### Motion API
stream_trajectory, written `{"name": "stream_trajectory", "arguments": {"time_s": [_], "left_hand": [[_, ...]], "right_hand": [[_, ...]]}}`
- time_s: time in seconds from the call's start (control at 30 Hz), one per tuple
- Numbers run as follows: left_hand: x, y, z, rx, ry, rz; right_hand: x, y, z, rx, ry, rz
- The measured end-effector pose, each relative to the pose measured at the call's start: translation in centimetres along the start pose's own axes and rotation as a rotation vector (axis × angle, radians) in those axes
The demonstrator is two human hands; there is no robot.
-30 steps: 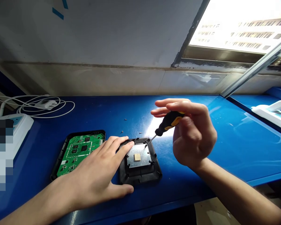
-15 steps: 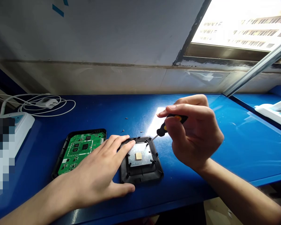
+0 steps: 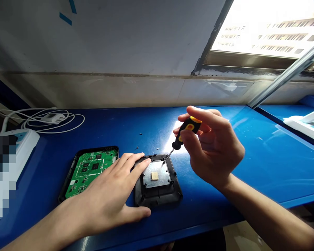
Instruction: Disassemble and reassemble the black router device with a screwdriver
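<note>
My right hand (image 3: 211, 143) grips a black-and-yellow screwdriver (image 3: 188, 130), its thin shaft slanting down to the left. The tip meets the upper right corner of a silver metal plate (image 3: 161, 169), which carries a small beige square pad (image 3: 154, 176). That plate lies inside a black plastic cover (image 3: 158, 200) on the blue table. My left hand (image 3: 120, 179) is spread, its fingers resting on the cover's left side and its thumb by the lower left edge. Partly behind my left hand lies a black housing with a green circuit board (image 3: 94, 167).
Several small screws (image 3: 158, 149) lie on the blue table (image 3: 251, 164) beyond the cover. At the back left are a coiled white cable with a white plug (image 3: 53, 118). A white device (image 3: 27, 141) stands at the left edge, another white object (image 3: 306, 120) behind the partition on the right.
My right fingers have shifted on the screwdriver handle, leaving more of it visible and more upright. The tip stays at the plate's corner. My left hand keeps its place on the cover.
</note>
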State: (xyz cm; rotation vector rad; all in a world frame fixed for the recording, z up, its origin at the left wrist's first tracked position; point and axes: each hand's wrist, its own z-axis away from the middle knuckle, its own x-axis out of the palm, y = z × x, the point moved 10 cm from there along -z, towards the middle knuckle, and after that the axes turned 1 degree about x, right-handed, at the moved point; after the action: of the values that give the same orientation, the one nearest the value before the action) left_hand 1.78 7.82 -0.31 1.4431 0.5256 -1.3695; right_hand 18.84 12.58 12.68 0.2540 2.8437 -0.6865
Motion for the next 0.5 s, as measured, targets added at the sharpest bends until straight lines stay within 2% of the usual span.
{"name": "stream_trajectory", "arguments": {"time_s": [0.2,0.3,0.5], "left_hand": [[0.0,0.0,0.0,0.002,0.002,0.010],[0.0,0.1,-0.1,0.003,0.004,0.014],[-0.3,0.1,-0.1,0.033,0.052,0.014]], "right_hand": [[-1.4,0.6,-0.3,-0.008,0.139,-0.035],[-0.9,1.5,-0.3,0.026,0.137,-0.065],[0.6,4.5,0.5,0.200,0.096,-0.167]]}}
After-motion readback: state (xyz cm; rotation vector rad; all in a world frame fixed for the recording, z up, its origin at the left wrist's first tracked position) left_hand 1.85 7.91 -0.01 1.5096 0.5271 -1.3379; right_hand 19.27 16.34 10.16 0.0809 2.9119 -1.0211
